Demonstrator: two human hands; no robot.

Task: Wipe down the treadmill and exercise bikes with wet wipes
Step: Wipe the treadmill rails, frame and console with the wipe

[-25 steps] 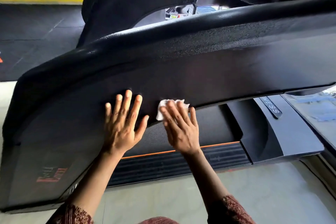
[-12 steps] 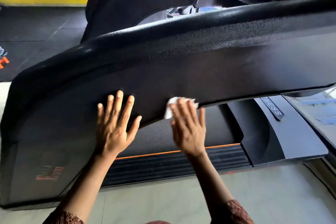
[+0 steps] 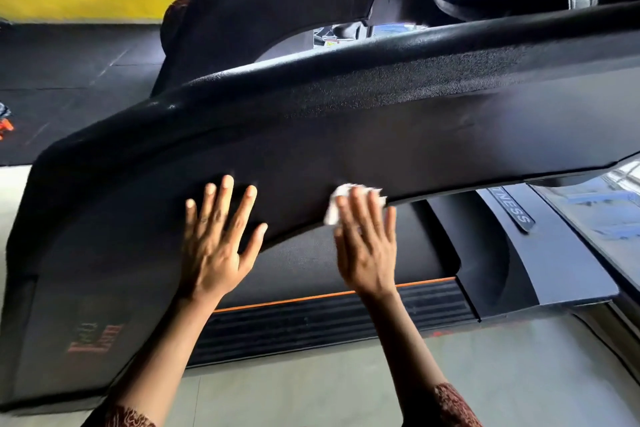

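Pressing a white wet wipe [image 3: 337, 204] onto the black treadmill panel [image 3: 381, 135] with right hand [image 3: 367, 250], fingers straight; resting left hand [image 3: 214, 246] flat just beside, fingers spread, holding nothing.

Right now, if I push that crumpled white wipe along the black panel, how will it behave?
Probably floppy: the crumpled white wet wipe bunches under the flat right hand. Likely light, held only by pressure against the black textured treadmill panel. It may drag on that grain.
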